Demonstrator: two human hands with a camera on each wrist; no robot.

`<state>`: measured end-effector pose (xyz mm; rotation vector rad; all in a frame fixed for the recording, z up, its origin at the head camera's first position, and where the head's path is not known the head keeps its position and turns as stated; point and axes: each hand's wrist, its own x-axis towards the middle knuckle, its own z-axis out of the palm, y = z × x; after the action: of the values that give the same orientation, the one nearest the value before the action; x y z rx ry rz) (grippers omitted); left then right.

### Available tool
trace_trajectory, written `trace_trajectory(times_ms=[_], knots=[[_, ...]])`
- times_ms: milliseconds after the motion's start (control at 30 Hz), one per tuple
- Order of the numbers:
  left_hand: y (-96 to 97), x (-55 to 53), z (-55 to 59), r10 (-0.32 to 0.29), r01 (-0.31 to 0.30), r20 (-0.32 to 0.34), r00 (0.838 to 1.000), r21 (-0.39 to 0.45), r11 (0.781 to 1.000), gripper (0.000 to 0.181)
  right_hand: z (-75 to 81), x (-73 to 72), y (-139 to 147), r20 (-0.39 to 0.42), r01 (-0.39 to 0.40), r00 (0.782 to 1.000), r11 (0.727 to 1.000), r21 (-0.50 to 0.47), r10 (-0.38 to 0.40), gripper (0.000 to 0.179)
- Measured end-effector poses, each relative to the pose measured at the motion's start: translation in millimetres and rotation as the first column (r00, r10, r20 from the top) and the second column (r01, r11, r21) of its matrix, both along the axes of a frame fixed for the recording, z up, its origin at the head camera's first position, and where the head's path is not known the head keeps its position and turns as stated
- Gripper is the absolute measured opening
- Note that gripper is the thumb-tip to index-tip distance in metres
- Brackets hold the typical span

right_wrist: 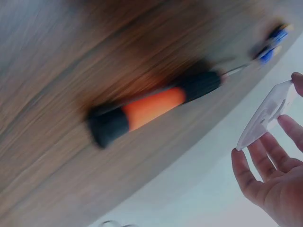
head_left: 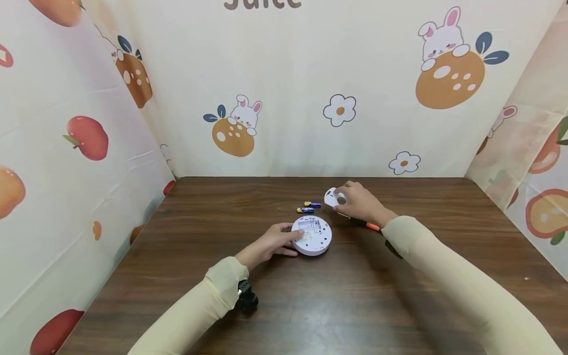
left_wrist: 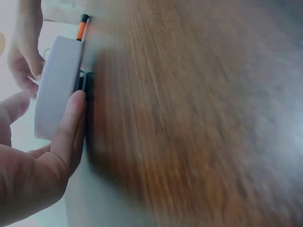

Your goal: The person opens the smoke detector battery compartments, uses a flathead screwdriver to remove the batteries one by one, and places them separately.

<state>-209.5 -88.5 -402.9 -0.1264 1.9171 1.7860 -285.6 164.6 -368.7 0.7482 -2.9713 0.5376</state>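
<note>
My left hand grips a round white device by its left side, thumb on top and fingers along its edge. An uncovered battery compartment shows in the device's upper face. Over the far side of the table, my right hand holds a thin white plate with slots and a hole. In the right wrist view that plate is pinched at its edges by the fingertips. Below the right hand lies a screwdriver with an orange and black handle, its shaft pointing towards the batteries.
Two blue and yellow batteries, a nearer one and a farther one, lie just behind the device. The brown wooden table ends at a printed curtain, with more curtain along both sides.
</note>
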Motion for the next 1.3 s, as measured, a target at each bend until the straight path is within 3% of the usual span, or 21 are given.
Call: trace_trajectory(times_ms=[133, 300, 533, 833, 1300], knots=[[-9.3, 4.8, 3.8, -0.005, 0.005, -0.022, 1.0, -0.014, 1.0, 0.042, 5.8, 17.4, -14.5, -0.036, -0.109, 0.994, 0.993, -0.051, 0.107, 0.042], [-16.0, 6.8, 5.3, 0.026, -0.028, -0.059, 0.998, -0.029, 0.999, 0.032, 10.0, 39.1, -31.4, -0.005, -0.225, 0.974, 0.97, -0.085, 0.226, 0.039], [-15.5, 7.9, 1.9, 0.041, -0.032, -0.106, 0.993, 0.084, 0.996, 0.039, 6.4, 56.0, -48.9, -0.023, -0.354, 0.935, 0.933, -0.064, 0.353, 0.038], [-17.7, 8.2, -0.1, 0.022, -0.008, -0.107, 0.994, 0.124, 0.992, 0.042, 1.0, 59.9, -57.9, -0.009, -0.369, 0.929, 0.929, 0.002, 0.369, 0.037], [-17.4, 9.8, 3.0, 0.068, -0.061, -0.081, 0.994, 0.095, 0.994, 0.038, -1.2, 64.7, -62.6, -0.057, -0.402, 0.91, 0.909, 0.114, 0.41, 0.038]])
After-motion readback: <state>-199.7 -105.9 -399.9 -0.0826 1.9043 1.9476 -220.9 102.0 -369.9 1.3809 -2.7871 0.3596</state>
